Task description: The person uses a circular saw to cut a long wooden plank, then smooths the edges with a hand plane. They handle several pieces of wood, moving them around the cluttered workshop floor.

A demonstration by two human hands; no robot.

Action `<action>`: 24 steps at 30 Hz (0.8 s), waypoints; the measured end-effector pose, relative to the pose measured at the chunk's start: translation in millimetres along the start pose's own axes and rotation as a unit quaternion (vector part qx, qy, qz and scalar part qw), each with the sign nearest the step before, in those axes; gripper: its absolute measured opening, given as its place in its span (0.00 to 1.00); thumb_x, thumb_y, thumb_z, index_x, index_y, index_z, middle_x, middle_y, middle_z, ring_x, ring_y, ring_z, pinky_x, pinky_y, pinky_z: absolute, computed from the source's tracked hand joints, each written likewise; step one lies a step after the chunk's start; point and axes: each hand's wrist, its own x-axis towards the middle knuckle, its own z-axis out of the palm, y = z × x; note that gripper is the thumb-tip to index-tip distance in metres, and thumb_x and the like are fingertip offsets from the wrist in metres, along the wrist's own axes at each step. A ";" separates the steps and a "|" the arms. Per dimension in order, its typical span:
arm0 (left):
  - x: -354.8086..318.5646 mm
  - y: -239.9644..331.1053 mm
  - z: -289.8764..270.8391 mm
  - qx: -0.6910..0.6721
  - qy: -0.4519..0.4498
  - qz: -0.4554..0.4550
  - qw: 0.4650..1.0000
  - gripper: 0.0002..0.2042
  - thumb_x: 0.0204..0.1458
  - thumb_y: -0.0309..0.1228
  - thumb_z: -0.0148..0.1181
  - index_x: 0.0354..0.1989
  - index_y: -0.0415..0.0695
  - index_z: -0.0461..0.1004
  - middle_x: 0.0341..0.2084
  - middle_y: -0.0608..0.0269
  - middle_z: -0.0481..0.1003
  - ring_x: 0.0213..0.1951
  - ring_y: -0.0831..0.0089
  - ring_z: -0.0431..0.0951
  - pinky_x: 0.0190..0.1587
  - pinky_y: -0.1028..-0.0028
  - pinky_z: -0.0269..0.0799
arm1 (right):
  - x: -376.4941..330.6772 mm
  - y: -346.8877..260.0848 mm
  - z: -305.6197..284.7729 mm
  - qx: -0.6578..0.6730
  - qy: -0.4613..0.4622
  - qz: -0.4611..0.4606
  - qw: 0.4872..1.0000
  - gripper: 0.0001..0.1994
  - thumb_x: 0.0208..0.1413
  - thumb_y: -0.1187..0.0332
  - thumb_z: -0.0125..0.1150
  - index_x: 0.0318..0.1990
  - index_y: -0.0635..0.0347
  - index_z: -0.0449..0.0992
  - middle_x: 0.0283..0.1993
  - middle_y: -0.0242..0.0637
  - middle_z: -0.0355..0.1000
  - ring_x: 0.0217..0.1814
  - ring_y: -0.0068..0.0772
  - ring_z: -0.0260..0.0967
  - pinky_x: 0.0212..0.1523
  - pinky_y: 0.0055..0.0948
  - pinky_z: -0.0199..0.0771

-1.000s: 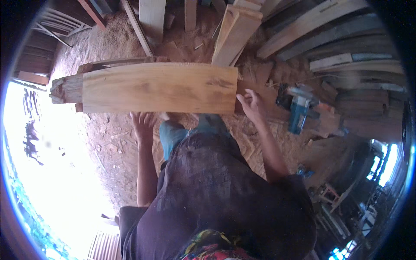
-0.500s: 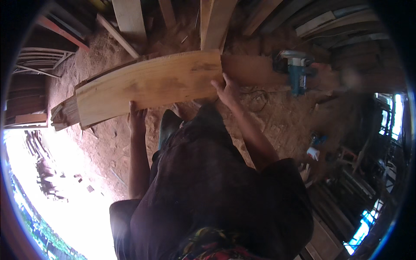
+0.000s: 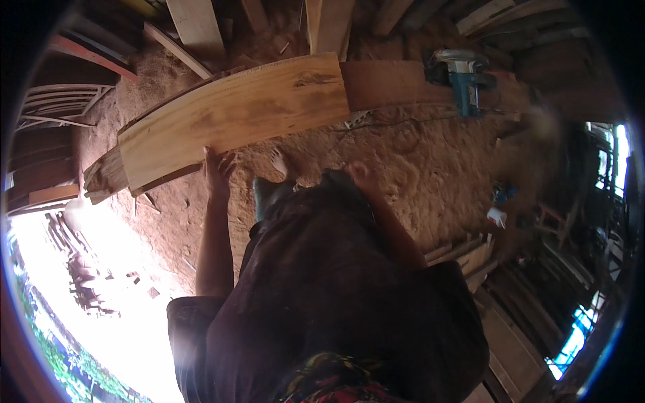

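Observation:
A wide, pale yellow-brown wooden plank (image 3: 235, 114) lies across other boards in front of me. My left hand (image 3: 218, 176) is at its near edge, fingers apart, a fingertip touching or nearly touching the wood. Off the plank, close to my knee, is my right hand (image 3: 363, 176); motion smears its fingers. A darker reddish-brown board (image 3: 386, 84) extends from under or behind the plank's right end. On that board rests a teal circular saw (image 3: 465, 84), with neither hand on it.
Sawdust-covered ground (image 3: 416, 161) surrounds my feet, and a bare foot (image 3: 279, 161) shows near the plank. Upright timber (image 3: 195, 27) stands along the far side. A dark cable (image 3: 396, 123) runs below the saw. Stacked boards (image 3: 514, 356) lie at the lower right.
My right hand has let go of the plank's right end and drawn back toward my body. My left hand stays at the near edge, its fingers more spread. The view has shifted slightly.

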 end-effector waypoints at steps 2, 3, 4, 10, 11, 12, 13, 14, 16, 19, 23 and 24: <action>-4.4 -20.7 -13.8 0.002 -0.019 0.006 1.000 0.43 0.59 0.67 0.51 0.70 0.44 0.58 0.59 0.53 0.68 0.56 0.57 0.76 0.54 0.60 0.73 | -30.1 36.7 -7.6 -0.002 -0.035 -0.211 0.977 0.10 0.60 0.62 0.64 0.41 0.58 0.83 0.32 0.40 0.80 0.34 0.40 0.78 0.42 0.39 0.78; -8.7 -30.8 -16.9 0.023 -0.024 -0.010 0.999 0.43 0.59 0.68 0.50 0.70 0.43 0.58 0.59 0.53 0.68 0.56 0.57 0.76 0.56 0.59 0.72 | -45.1 50.3 -5.6 -0.002 -0.034 -0.140 0.990 0.10 0.60 0.62 0.63 0.39 0.58 0.83 0.33 0.40 0.80 0.34 0.37 0.78 0.42 0.38 0.79; -13.1 -44.5 -15.4 0.047 -0.039 -0.027 0.998 0.44 0.58 0.69 0.49 0.70 0.42 0.58 0.58 0.53 0.69 0.57 0.58 0.75 0.57 0.58 0.70 | -59.1 66.6 -8.9 -0.002 -0.024 -0.062 0.998 0.09 0.60 0.63 0.62 0.38 0.58 0.84 0.34 0.39 0.80 0.35 0.34 0.78 0.41 0.36 0.79; -32.4 -183.5 -41.6 0.214 0.014 -0.188 0.958 0.31 0.60 0.56 0.58 0.63 0.47 0.69 0.51 0.58 0.75 0.48 0.61 0.79 0.49 0.63 0.75 | -45.8 170.4 -45.4 0.079 -0.047 0.001 0.996 0.12 0.61 0.62 0.60 0.40 0.60 0.83 0.34 0.33 0.79 0.36 0.23 0.77 0.36 0.28 0.77; -37.6 -198.6 -35.6 0.247 0.005 -0.197 0.949 0.29 0.60 0.55 0.59 0.62 0.47 0.70 0.50 0.58 0.75 0.48 0.62 0.79 0.48 0.64 0.75 | -48.5 182.1 -42.7 0.166 -0.023 0.018 0.986 0.12 0.62 0.61 0.60 0.40 0.60 0.82 0.33 0.33 0.78 0.36 0.23 0.76 0.35 0.28 0.76; -43.9 -215.7 -25.4 0.281 -0.010 -0.206 0.937 0.28 0.60 0.53 0.59 0.60 0.46 0.70 0.49 0.59 0.76 0.47 0.63 0.79 0.48 0.64 0.75 | -54.3 192.9 -44.9 0.250 0.006 0.033 0.968 0.12 0.63 0.61 0.60 0.41 0.61 0.82 0.33 0.32 0.78 0.35 0.24 0.76 0.35 0.28 0.76; -50.5 -222.6 -23.1 0.313 -0.011 -0.202 0.928 0.26 0.60 0.52 0.59 0.59 0.46 0.71 0.48 0.59 0.76 0.47 0.64 0.79 0.47 0.64 0.75 | -55.5 167.6 -55.2 0.420 0.010 0.081 0.904 0.13 0.63 0.60 0.59 0.41 0.61 0.81 0.33 0.33 0.78 0.35 0.24 0.76 0.34 0.28 0.76; -58.0 -233.6 -16.1 0.339 -0.020 -0.194 0.920 0.25 0.59 0.50 0.59 0.58 0.46 0.72 0.47 0.60 0.77 0.46 0.64 0.79 0.47 0.65 0.75 | -60.4 151.7 -73.6 0.450 0.005 0.120 0.885 0.13 0.63 0.60 0.59 0.41 0.62 0.81 0.33 0.33 0.78 0.35 0.25 0.76 0.34 0.29 0.76; -67.5 -247.8 0.9 0.387 -0.038 -0.174 0.905 0.22 0.59 0.48 0.60 0.55 0.46 0.73 0.45 0.61 0.77 0.45 0.66 0.79 0.46 0.65 0.75 | -74.0 128.5 -116.3 0.382 -0.005 0.191 0.904 0.14 0.64 0.60 0.59 0.43 0.62 0.80 0.34 0.34 0.78 0.35 0.26 0.76 0.34 0.30 0.76; -70.3 -264.8 50.5 0.432 -0.096 -0.159 0.882 0.18 0.59 0.43 0.61 0.52 0.45 0.76 0.42 0.62 0.79 0.43 0.68 0.79 0.45 0.66 0.75 | -131.5 238.8 -120.3 0.210 0.037 0.227 0.950 0.15 0.64 0.59 0.60 0.47 0.63 0.80 0.35 0.35 0.79 0.35 0.27 0.77 0.34 0.31 0.77; -49.7 -242.8 92.8 0.427 -0.111 -0.109 0.891 0.12 0.59 0.37 0.62 0.47 0.45 0.79 0.38 0.64 0.80 0.41 0.71 0.80 0.44 0.67 0.75 | -184.1 261.8 -141.6 0.304 0.115 0.350 0.879 0.16 0.64 0.59 0.63 0.49 0.63 0.80 0.34 0.36 0.78 0.33 0.26 0.76 0.32 0.32 0.76; -50.6 -235.6 102.9 0.406 -0.091 -0.116 0.902 0.11 0.59 0.36 0.62 0.45 0.45 0.79 0.37 0.65 0.81 0.40 0.72 0.80 0.43 0.68 0.75 | -198.1 242.2 -160.1 0.361 0.120 0.377 0.844 0.16 0.64 0.59 0.64 0.48 0.63 0.80 0.33 0.36 0.78 0.32 0.26 0.76 0.31 0.31 0.76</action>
